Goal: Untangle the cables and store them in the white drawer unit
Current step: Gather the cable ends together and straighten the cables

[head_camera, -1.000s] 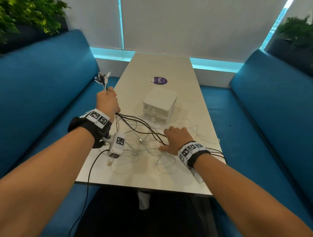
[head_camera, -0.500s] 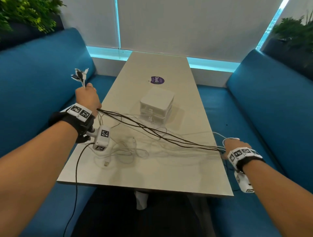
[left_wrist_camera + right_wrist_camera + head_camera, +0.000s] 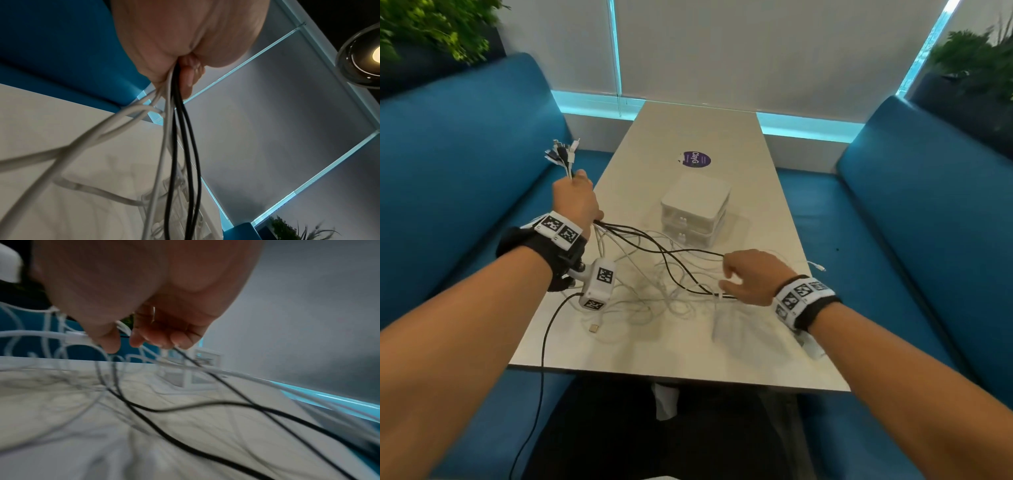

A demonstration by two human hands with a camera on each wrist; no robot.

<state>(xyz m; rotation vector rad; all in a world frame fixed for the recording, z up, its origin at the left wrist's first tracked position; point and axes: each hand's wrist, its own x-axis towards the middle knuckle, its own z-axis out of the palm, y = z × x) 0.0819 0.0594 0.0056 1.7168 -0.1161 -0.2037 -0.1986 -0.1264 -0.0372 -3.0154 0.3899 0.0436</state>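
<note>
Pale matte table (image 3: 688, 346), thin tangled cables (image 3: 654, 250), fisted left hand (image 3: 575, 202).

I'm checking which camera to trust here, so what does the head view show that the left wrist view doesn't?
Only the head view shows the connector ends fanned out above the left hand, the right hand reaching into the loose cables, the purple sticker, and the white drawer unit seen clearly, both drawers closed.

Only the left wrist view shows the fingers curled round the strands from below and a ceiling lamp.

Both show the left hand gripping white and black cables above the table.
</note>
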